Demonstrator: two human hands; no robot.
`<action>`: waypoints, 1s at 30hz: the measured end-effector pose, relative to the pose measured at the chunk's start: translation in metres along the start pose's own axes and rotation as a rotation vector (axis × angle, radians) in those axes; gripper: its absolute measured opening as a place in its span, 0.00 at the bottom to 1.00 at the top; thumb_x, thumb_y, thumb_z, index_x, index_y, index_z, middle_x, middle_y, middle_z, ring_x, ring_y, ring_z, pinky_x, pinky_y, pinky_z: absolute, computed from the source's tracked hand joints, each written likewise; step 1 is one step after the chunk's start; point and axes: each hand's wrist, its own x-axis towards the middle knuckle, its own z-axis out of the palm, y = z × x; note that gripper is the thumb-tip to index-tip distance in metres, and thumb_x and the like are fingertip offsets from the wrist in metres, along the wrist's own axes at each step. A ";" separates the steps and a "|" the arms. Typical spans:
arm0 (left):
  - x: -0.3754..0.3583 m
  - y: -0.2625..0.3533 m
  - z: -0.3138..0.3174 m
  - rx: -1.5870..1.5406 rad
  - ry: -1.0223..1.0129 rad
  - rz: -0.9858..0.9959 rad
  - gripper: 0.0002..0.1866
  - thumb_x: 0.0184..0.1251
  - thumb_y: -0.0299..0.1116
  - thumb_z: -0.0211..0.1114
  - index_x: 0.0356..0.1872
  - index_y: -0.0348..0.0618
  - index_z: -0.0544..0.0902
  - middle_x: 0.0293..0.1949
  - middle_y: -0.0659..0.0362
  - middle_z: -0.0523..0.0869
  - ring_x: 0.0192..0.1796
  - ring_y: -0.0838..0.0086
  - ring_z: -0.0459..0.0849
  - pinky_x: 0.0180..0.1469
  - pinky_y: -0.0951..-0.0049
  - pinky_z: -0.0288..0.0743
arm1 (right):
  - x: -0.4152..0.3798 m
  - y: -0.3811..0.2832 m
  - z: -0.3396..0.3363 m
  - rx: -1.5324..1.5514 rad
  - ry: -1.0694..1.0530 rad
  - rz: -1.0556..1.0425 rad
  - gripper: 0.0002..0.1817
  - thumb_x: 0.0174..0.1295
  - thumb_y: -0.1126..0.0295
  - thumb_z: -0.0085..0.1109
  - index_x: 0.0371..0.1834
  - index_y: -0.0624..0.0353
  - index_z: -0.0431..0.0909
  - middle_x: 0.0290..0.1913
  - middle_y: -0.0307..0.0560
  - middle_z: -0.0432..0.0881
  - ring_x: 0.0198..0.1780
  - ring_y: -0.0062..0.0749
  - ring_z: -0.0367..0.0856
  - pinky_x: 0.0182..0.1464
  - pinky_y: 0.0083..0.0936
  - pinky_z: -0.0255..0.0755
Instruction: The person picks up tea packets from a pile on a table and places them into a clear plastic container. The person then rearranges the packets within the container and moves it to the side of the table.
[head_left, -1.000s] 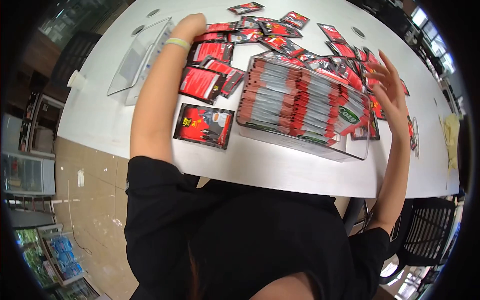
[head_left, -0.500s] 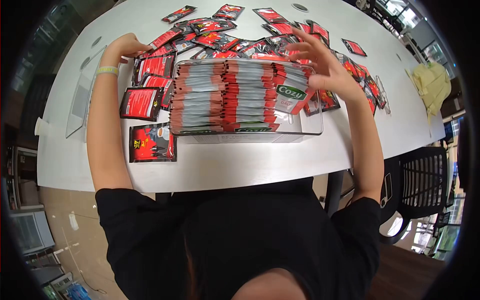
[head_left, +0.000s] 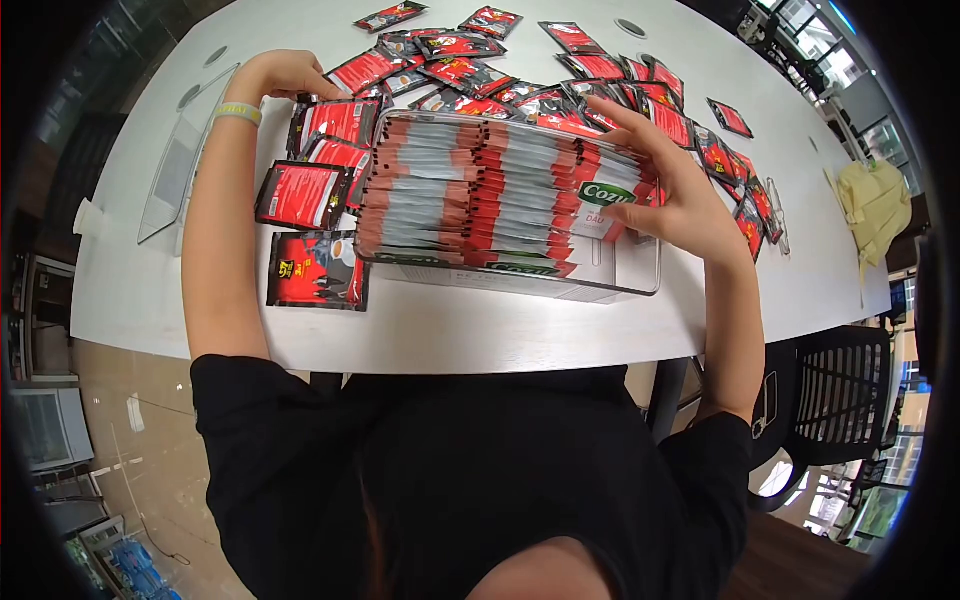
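Note:
A clear box (head_left: 640,278) stands on the white table, filled with rows of red and silver sachets (head_left: 520,190). One Cozy sachet (head_left: 598,212) faces up at its right end. My right hand (head_left: 665,190) reaches over that end, fingers apart, its thumb near the Cozy sachet. At the upper left, my left hand (head_left: 295,75), with a yellow wristband, has its fingers bent down at the edge of the red and black packets (head_left: 340,122); its fingertips are partly hidden, so its grip is unclear. Another black and red packet (head_left: 318,270) lies left of the box.
Many red and black packets (head_left: 465,75) are scattered behind the box, with more to the right (head_left: 728,160). A clear panel (head_left: 175,195) lies at the left, and a pale yellow bag (head_left: 872,205) sits at the right edge. A black chair (head_left: 842,395) stands at the right.
In the view, the box and packets sit farther right and the box is more tilted. My right hand has come lower over the box's right end. My left hand has shifted right among the packets.

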 end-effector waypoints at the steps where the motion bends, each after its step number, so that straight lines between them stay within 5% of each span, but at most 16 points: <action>1: -0.008 0.009 -0.001 0.000 0.000 -0.001 0.30 0.41 0.65 0.80 0.19 0.48 0.80 0.17 0.68 0.72 0.20 0.79 0.67 0.22 0.75 0.53 | -0.001 -0.001 0.000 0.000 -0.001 0.000 0.52 0.39 0.85 0.64 0.77 0.46 0.65 0.57 0.47 0.75 0.60 0.32 0.74 0.67 0.28 0.64; 3: -0.024 0.026 -0.004 0.010 -0.004 -0.076 0.25 0.50 0.56 0.79 0.32 0.43 0.85 0.24 0.68 0.77 0.27 0.81 0.72 0.28 0.76 0.62 | -0.001 -0.003 0.000 0.015 0.007 0.029 0.50 0.40 0.84 0.63 0.75 0.47 0.67 0.56 0.47 0.75 0.60 0.33 0.73 0.67 0.27 0.64; 9: -0.019 0.013 -0.005 -0.157 -0.048 -0.011 0.28 0.44 0.58 0.81 0.34 0.47 0.83 0.25 0.66 0.80 0.29 0.78 0.77 0.32 0.78 0.70 | -0.001 0.000 0.001 0.002 0.018 0.000 0.49 0.39 0.85 0.62 0.75 0.48 0.68 0.56 0.49 0.76 0.62 0.33 0.71 0.68 0.29 0.62; 18: -0.038 0.011 -0.026 -0.283 0.138 0.078 0.35 0.53 0.49 0.79 0.61 0.46 0.77 0.37 0.62 0.87 0.38 0.79 0.85 0.47 0.76 0.80 | 0.001 0.003 0.000 0.021 0.016 0.004 0.49 0.41 0.75 0.70 0.76 0.50 0.66 0.55 0.47 0.77 0.56 0.31 0.74 0.64 0.28 0.66; 21: -0.045 0.003 -0.040 -0.295 0.194 0.192 0.29 0.61 0.42 0.73 0.63 0.50 0.77 0.44 0.63 0.85 0.44 0.81 0.82 0.47 0.75 0.79 | 0.002 0.011 0.000 -0.124 0.048 -0.116 0.44 0.49 0.73 0.72 0.75 0.47 0.67 0.54 0.48 0.78 0.56 0.32 0.77 0.60 0.30 0.72; 24: -0.041 0.009 -0.047 -0.304 0.217 0.284 0.28 0.61 0.41 0.72 0.63 0.50 0.77 0.43 0.62 0.86 0.43 0.80 0.83 0.47 0.75 0.79 | 0.005 0.017 0.002 -0.068 0.115 -0.144 0.41 0.54 0.63 0.75 0.74 0.51 0.68 0.53 0.47 0.79 0.57 0.32 0.77 0.61 0.31 0.70; 30: -0.059 0.049 -0.041 -0.342 0.311 0.554 0.26 0.61 0.39 0.71 0.62 0.49 0.78 0.41 0.60 0.87 0.41 0.77 0.85 0.46 0.74 0.80 | 0.010 0.020 -0.002 0.099 0.199 -0.173 0.36 0.59 0.62 0.72 0.70 0.56 0.71 0.54 0.45 0.81 0.57 0.30 0.78 0.62 0.30 0.70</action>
